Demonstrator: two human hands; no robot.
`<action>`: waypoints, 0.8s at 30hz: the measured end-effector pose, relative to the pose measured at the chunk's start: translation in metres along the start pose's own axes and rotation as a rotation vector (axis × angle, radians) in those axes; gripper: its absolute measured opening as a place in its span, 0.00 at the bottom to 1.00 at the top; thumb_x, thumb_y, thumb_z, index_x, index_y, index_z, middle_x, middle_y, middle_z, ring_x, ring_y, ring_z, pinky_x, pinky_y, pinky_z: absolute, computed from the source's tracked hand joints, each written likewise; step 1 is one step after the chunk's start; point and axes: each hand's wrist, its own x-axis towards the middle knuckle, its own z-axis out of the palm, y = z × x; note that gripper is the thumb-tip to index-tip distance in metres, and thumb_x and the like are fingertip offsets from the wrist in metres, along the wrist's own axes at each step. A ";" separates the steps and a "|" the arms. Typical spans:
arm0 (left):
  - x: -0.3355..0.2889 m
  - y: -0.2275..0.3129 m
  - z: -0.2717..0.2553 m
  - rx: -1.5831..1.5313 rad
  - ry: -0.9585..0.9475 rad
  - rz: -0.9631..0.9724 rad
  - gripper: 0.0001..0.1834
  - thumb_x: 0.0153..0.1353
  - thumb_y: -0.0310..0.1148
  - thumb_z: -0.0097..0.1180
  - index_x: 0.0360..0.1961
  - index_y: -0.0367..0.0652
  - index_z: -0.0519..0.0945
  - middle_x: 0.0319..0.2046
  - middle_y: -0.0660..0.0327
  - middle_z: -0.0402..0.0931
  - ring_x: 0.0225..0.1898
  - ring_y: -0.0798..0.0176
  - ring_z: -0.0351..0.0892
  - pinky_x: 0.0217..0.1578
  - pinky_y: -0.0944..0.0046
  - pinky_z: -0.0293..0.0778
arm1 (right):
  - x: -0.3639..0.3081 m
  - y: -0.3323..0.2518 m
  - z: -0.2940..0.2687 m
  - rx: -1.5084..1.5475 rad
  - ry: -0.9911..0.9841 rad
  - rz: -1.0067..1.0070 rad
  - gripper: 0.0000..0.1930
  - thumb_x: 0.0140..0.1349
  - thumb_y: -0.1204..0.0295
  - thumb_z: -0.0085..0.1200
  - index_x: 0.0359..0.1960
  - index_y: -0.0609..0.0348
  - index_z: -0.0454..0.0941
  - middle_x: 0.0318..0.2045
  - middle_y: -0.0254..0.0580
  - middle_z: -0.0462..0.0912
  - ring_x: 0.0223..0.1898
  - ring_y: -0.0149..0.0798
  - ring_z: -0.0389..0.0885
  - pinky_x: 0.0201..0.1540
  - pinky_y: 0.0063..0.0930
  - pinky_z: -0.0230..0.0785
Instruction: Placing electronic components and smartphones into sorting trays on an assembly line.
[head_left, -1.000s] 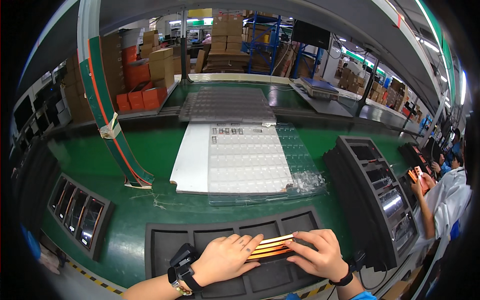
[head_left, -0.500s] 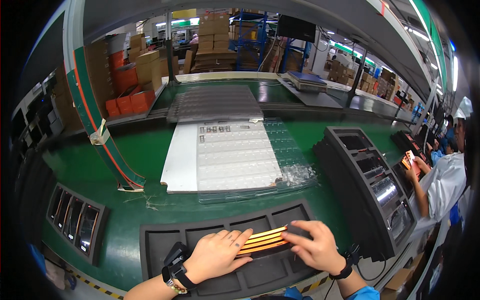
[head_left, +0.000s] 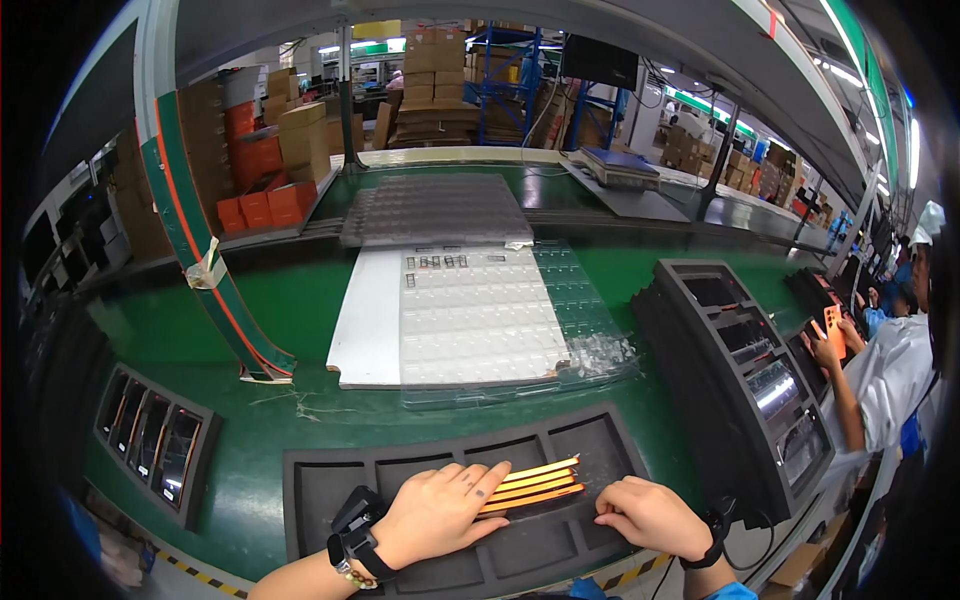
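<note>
My left hand (head_left: 452, 500) is closed around a stack of thin orange-edged phones (head_left: 535, 484), thumb on the near side and fingers over the far side. The stack lies across a black foam tray (head_left: 325, 500) with several recesses, and its right end sticks out past my fingers. To the right of that end, my right hand (head_left: 655, 516) hangs over the tray's right part, apart from the phones. Its fingers are curled in against the thumb; whatever may be between them is hidden.
Clear plastic blister trays (head_left: 480, 330) lie on a white board (head_left: 365, 330) beyond the foam tray. At right stand stacked foam trays (head_left: 740, 370) holding dark phones. Another filled foam tray (head_left: 150, 445) is at left. A co-worker's hand (head_left: 828, 350) holds an orange phone.
My right hand has drawn back from the stack's right end toward the right and down, its fingers curling in. The stack's right ends look more fanned out. My left hand keeps its hold.
</note>
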 end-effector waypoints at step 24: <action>-0.003 -0.004 0.004 0.004 0.023 0.018 0.36 0.56 0.52 0.67 0.60 0.42 0.74 0.40 0.65 0.81 0.34 0.63 0.82 0.33 0.67 0.78 | 0.033 0.006 0.046 0.217 0.614 -0.364 0.10 0.52 0.84 0.67 0.34 0.57 0.83 0.32 0.34 0.88 0.34 0.37 0.86 0.34 0.28 0.71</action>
